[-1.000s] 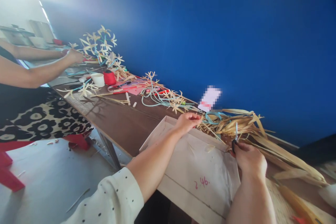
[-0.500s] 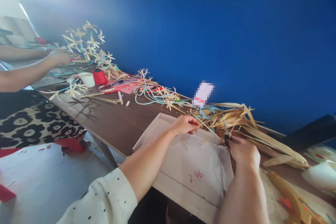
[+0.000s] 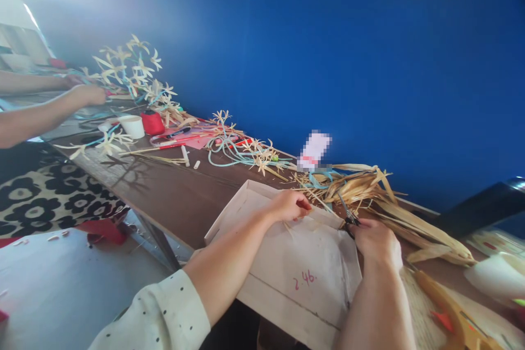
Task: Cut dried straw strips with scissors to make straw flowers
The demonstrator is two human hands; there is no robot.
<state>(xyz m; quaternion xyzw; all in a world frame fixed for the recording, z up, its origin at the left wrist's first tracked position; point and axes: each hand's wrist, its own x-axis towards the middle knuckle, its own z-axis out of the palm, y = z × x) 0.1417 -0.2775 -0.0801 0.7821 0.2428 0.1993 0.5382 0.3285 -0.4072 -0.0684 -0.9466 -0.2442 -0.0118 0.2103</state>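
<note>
My left hand (image 3: pixel 292 205) is over the far part of a shallow cardboard box lid (image 3: pixel 270 284) marked "2.46.". Its fingers are curled in a pinch, and whatever they hold is too small to make out. My right hand (image 3: pixel 378 243) grips black-handled scissors (image 3: pixel 346 209) beside the lid's right corner, blades pointing away from me. Small pale slivers lie in the lid near my left hand. Just beyond both hands is a bundle of dried husks (image 3: pixel 355 188) with thin straw-like stems.
Leftward on the table stand husk flowers on blue stems (image 3: pixel 139 65), a red thread spool (image 3: pixel 152 122) and a white cup (image 3: pixel 132 127). A co-worker's hands (image 3: pixel 88 94) are at the far left. A blue partition (image 3: pixel 348 54) rises behind; a yellow tool (image 3: pixel 455 306) lies at right.
My left hand has drawn slightly back toward me, over the lid. The scissors in my right hand have shifted slightly left and tilted. The view has moved a little.
</note>
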